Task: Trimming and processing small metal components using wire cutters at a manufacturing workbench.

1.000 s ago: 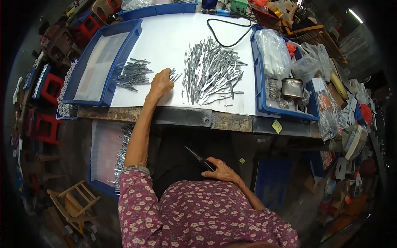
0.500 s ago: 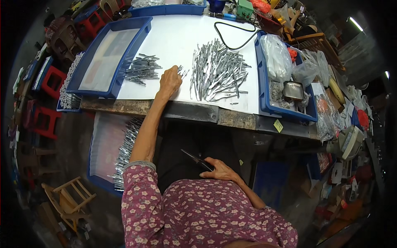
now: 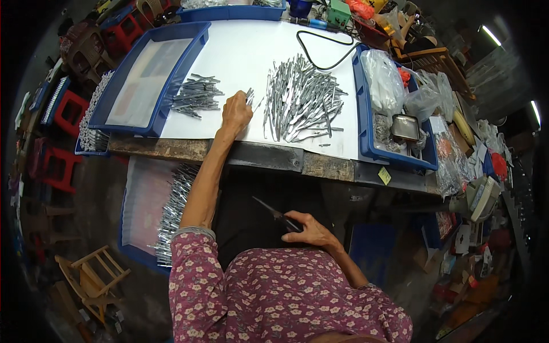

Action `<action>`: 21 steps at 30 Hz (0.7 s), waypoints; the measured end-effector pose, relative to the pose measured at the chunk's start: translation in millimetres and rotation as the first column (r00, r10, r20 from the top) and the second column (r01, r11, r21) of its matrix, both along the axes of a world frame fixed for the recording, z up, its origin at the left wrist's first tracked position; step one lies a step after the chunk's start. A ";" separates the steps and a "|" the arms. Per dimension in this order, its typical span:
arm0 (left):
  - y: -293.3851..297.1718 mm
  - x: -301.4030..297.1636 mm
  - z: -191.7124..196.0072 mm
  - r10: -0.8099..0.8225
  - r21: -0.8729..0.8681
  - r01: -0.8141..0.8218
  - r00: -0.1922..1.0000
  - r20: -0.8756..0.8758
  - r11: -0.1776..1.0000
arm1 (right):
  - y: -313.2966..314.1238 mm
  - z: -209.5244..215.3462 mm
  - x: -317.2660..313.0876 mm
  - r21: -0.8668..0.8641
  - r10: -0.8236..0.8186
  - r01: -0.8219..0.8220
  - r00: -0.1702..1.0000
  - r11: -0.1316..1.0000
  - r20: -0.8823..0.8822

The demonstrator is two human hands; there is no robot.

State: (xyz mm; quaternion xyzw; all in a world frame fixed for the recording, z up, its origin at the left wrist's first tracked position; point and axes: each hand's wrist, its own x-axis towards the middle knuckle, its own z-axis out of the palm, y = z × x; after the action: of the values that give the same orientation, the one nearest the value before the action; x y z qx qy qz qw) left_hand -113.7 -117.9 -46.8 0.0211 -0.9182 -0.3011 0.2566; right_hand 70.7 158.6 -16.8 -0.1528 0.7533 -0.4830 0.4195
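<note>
On the white table top [image 3: 246,51], my left hand [image 3: 236,111] is closed, its fingertips around a few thin grey metal strips [image 3: 250,95]. The finger ends are partly hidden behind the knuckles. A loose strip [image 3: 259,105] lies just right of it. To its left is a small pile of similar strips [image 3: 197,96]; to its right spreads a much larger pile [image 3: 303,100]. Down at my lap, my right hand [image 3: 311,230] is wrapped around dark-handled scissors [image 3: 274,213], whose narrow blades point up and left.
A blue tray [image 3: 179,77] stands at the table's left; another blue tray [image 3: 366,134] at the right holds plastic bags and a metal tin. A black cord loop [image 3: 306,51] lies behind the large pile. Below the table edge, a blue tray [image 3: 123,228] holds many strips.
My right hand has turned slightly, shifting the scissors a little to the right. My left hand stays near the same spot, and a loose strip now shows separately beside it.
</note>
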 end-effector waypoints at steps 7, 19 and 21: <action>7.2 37.4 46.3 -0.274 0.786 0.077 0.954 0.121 0.613 | -4.9 24.1 -32.2 -0.306 -0.211 0.178 0.974 0.935 -0.078; 51.5 96.3 81.8 -0.385 0.991 0.119 0.914 -0.132 -0.055 | -32.6 33.4 -63.5 -0.213 -0.332 0.264 0.589 0.941 -0.737; 51.9 100.8 76.3 -0.412 0.981 0.141 0.892 -0.185 -0.136 | -35.0 31.1 -63.9 -0.244 -0.335 0.248 0.454 0.937 -0.826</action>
State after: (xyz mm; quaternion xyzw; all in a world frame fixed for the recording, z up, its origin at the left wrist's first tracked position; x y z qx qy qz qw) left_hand -12.8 -66.0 29.4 0.0324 -0.4081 -0.9123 0.0018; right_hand 6.8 123.6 14.3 -0.2580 0.8534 -0.4408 -0.1042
